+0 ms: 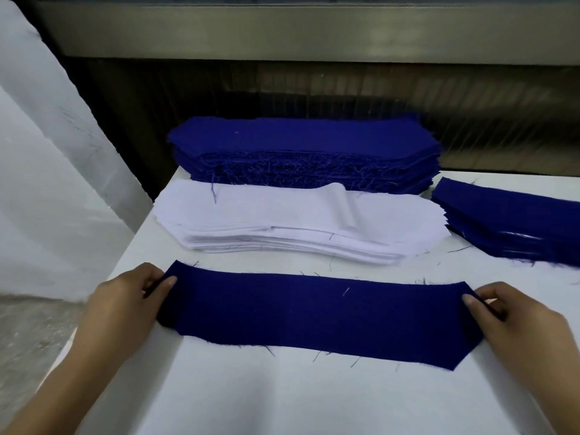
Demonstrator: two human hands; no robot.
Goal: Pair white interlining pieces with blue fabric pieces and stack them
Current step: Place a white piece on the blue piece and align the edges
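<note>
left hand [125, 304] pinches blue piece [314, 315] left end | right hand [514, 321] pinches right end | white interlining stack [282, 224] just behind blue piece, on desk [282, 397]

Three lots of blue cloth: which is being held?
The single blue piece nearest the person: left hand and right hand pinch its ends. Far stack and right stack lie untouched.

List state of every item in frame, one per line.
Blue piece: flat on the table, held at both ends.
Left hand: pinches its left end.
Right hand: pinches its right end.
White interlining stack: behind the piece, top sheet rumpled.
Tall blue stack: at the back, edges frayed.
Side blue stack: at right, fanned, partly out of frame.
</note>
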